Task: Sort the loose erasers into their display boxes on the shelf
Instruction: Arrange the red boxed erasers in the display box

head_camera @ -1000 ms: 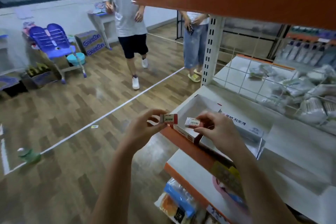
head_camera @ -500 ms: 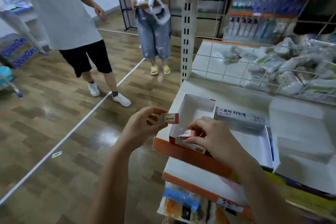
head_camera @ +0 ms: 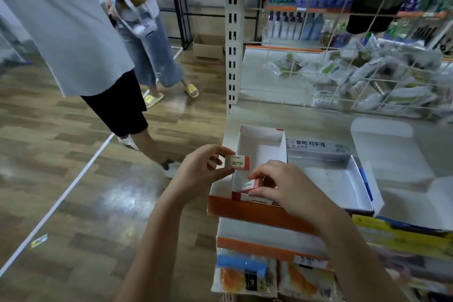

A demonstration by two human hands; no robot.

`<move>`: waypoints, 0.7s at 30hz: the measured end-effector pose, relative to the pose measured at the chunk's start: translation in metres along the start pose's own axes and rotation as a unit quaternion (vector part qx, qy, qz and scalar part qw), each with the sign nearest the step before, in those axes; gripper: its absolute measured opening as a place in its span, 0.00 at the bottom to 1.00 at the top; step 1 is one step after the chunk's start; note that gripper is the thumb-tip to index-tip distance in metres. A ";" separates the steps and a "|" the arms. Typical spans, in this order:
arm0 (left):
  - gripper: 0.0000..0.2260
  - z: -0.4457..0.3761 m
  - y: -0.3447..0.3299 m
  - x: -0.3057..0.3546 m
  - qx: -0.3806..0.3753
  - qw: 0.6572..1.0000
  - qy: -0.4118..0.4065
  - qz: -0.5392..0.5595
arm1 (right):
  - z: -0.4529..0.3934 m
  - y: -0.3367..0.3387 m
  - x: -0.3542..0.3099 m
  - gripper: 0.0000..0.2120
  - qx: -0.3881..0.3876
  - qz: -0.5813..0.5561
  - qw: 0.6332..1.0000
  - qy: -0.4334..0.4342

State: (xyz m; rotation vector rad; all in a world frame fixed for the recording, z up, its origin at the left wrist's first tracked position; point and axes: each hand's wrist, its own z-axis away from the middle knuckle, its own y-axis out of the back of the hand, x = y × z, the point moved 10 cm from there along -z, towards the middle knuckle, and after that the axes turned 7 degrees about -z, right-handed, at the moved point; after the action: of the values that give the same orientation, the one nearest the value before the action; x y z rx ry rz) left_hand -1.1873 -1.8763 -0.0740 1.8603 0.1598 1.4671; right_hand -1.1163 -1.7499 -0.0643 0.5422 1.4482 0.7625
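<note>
While left hand (head_camera: 203, 169) pinches eraser (head_camera: 240, 162) — beside box (head_camera: 259, 144).

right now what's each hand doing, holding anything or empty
Left hand: pinches a small cream and red 2B eraser.
Right hand: pinches a small red and white eraser low inside the white and red cardboard display box.

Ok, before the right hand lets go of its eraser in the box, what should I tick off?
1. Right hand pinches its eraser: ok.
2. That eraser is inside the red-and-white display box, at its front end: ok.
3. Eraser seated flat on the box floor: cannot tell.
4. Left hand pinches the 2B eraser, clear of the box opening: ok.
5. Box sits fully on the shelf: ok.
</note>
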 end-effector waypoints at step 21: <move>0.15 -0.007 -0.007 0.000 -0.027 0.997 -0.038 -0.063 | -0.007 -0.018 -0.007 0.14 -0.087 0.087 0.991 -0.045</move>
State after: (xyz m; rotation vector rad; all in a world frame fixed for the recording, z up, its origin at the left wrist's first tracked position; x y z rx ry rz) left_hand -1.1908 -1.8678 -0.0776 1.8249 0.1951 1.2999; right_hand -1.1205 -1.7678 -0.0735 0.5668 1.2486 0.9804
